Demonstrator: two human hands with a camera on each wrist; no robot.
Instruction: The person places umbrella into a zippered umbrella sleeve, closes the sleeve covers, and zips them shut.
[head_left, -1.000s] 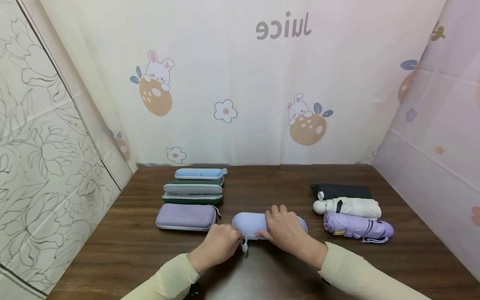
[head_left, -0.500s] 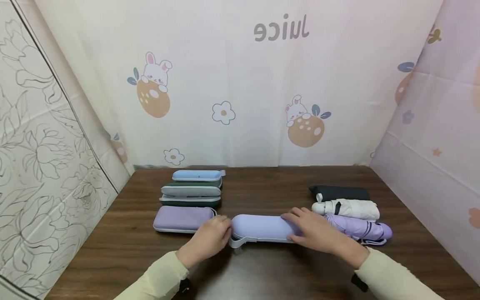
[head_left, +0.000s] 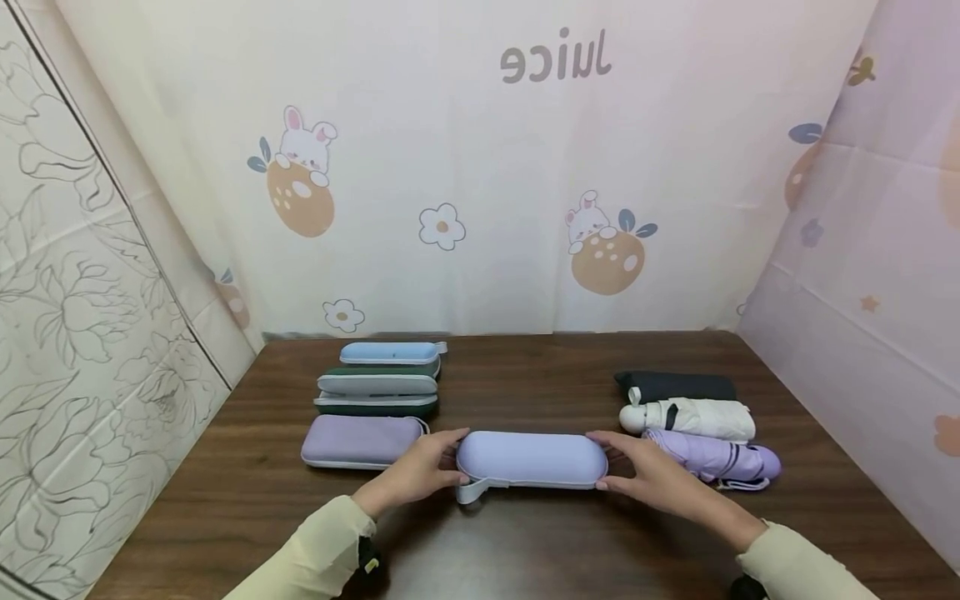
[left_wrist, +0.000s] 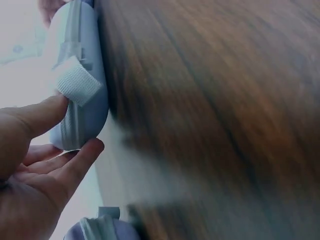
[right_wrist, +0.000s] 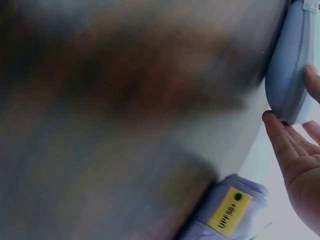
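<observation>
A lavender hard zip case (head_left: 532, 460) lies lengthwise on the brown table, its lid closed, between my two hands. At its left end my left hand (head_left: 416, 475) grips with thumb in front and fingers behind. My right hand (head_left: 648, 473) holds the opposite end in the same way. From the front left corner hangs a pale strap loop (head_left: 471, 491). The left wrist view shows that strap (left_wrist: 78, 82) by my thumb, with the zip running along the side. In the right wrist view, my fingertips meet the rounded end of the case (right_wrist: 290, 70).
To the left lie a mauve zip case (head_left: 363, 439), a dark green case (head_left: 375, 407) standing open with grey inside, and a light blue case (head_left: 388, 352). On the right are folded umbrellas: black (head_left: 678, 386), white (head_left: 705, 419) and purple (head_left: 723, 457). A printed curtain (head_left: 487, 275) stands behind.
My right hand has slid from the top of the case to its right end. My left hand has gone from the strap corner to gripping the left end.
</observation>
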